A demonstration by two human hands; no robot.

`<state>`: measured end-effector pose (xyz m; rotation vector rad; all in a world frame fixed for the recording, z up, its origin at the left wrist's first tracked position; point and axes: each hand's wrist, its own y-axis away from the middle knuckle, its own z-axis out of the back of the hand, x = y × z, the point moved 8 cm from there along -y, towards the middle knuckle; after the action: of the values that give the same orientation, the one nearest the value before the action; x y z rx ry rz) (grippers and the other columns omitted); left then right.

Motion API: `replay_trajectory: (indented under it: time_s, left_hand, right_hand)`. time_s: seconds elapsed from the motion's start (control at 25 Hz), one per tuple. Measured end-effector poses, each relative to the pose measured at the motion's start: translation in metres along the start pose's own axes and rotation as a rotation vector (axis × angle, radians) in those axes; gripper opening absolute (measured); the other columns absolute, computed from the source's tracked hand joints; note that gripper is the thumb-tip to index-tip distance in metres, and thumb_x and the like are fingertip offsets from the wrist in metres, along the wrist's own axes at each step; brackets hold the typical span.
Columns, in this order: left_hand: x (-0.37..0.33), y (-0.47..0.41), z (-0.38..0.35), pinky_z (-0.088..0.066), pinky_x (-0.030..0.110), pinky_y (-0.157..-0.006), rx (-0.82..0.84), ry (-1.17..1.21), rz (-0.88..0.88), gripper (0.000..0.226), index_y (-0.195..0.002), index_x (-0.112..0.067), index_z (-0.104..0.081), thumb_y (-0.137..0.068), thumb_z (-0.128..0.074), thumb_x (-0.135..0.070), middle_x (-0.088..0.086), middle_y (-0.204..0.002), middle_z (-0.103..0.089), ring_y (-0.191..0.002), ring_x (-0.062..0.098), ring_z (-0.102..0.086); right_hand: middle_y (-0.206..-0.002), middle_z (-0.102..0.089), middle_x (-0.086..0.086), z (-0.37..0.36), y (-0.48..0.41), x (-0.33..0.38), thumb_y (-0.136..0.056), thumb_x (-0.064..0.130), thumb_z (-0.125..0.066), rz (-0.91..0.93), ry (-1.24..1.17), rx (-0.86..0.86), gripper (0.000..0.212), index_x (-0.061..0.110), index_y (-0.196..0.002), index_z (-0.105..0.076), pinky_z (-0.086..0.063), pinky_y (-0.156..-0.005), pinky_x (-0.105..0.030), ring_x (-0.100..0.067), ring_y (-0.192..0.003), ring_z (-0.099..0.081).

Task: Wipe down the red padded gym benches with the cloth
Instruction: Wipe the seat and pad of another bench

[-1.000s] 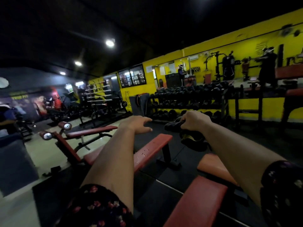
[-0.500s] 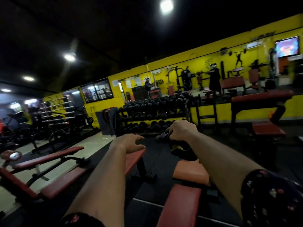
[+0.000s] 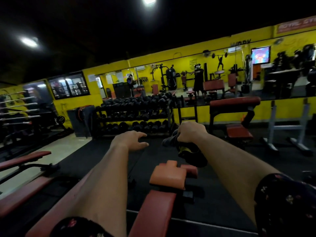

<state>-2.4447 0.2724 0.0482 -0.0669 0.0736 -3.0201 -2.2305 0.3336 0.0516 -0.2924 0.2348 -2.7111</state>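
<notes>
Over the red bench (image 3: pixel 153 212), both my arms are out ahead.
My right hand (image 3: pixel 189 131) grips the dark cloth (image 3: pixel 191 153), which dangles bunched near the orange seat pad (image 3: pixel 168 177). My left hand (image 3: pixel 131 139) is loose, fingers spread, holding nothing. Dumbbell rack (image 3: pixel 136 113) beyond.

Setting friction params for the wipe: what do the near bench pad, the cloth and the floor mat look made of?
The bench pad: smooth red vinyl or leatherette over foam, judging by dull sheen and rounded edges. The cloth in the right hand: dark limp fabric, creased, with a yellow patch; weave unreadable. The floor mat: matte black, probably rubber; a seam shows.
</notes>
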Motion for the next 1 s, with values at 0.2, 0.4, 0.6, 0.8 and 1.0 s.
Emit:
replay_trajectory:
  time_s: [0.2,0.4,0.6,0.8,1.0]
  left_hand:
    - [-0.086,-0.037,-0.006,-0.049,0.041,-0.096,-0.022,0.042,-0.055,0.057,-0.143,-0.046,-0.041,-0.09,-0.053,-0.062,-0.006,-0.144,-0.049,-0.125,0.017,-0.052]
    - [-0.16,-0.064,-0.031,-0.049,0.042,-0.097,0.014,-0.027,-0.108,0.058,-0.144,-0.046,-0.039,-0.091,-0.053,-0.062,-0.006,-0.146,-0.046,-0.127,0.017,-0.05]
    - [-0.227,-0.089,-0.058,-0.047,0.043,-0.099,0.06,-0.062,-0.211,0.059,-0.145,-0.043,-0.04,-0.09,-0.055,-0.059,-0.007,-0.147,-0.044,-0.131,0.018,-0.046]
    - [-0.27,-0.149,-0.079,-0.048,0.045,-0.097,0.092,-0.049,-0.286,0.058,-0.145,-0.045,-0.037,-0.091,-0.054,-0.059,-0.005,-0.147,-0.044,-0.13,0.02,-0.047]
    - [-0.292,-0.236,-0.1,-0.047,0.047,-0.099,0.106,-0.039,-0.347,0.058,-0.146,-0.046,-0.036,-0.091,-0.054,-0.058,-0.005,-0.149,-0.042,-0.132,0.021,-0.046]
  right_hand:
    - [-0.096,-0.063,-0.001,0.017,0.0,-0.094,-0.083,0.029,-0.059,-0.074,0.012,0.021,0.019,0.02,-0.095,-0.071,-0.045,-0.062,-0.03,-0.024,-0.082,-0.058]
    - [-0.093,-0.062,-0.002,0.017,0.009,-0.171,-0.085,0.03,-0.06,-0.127,0.011,0.054,0.018,0.015,-0.091,-0.066,-0.049,-0.067,-0.032,-0.025,-0.082,-0.06]
    - [-0.094,-0.065,-0.003,0.013,0.01,-0.237,-0.083,0.031,-0.06,-0.215,-0.041,0.062,0.018,0.018,-0.091,-0.069,-0.052,-0.07,-0.033,-0.025,-0.085,-0.063]
    - [-0.102,-0.064,-0.005,-0.008,-0.004,-0.292,-0.085,0.03,-0.06,-0.322,0.011,0.063,0.027,0.017,-0.106,-0.068,-0.045,-0.072,-0.033,-0.028,-0.097,-0.062]
    - [-0.106,-0.067,-0.008,-0.032,-0.062,-0.33,-0.085,0.031,-0.061,-0.382,0.051,0.067,0.028,0.016,-0.107,-0.07,-0.042,-0.07,-0.033,-0.029,-0.098,-0.064]
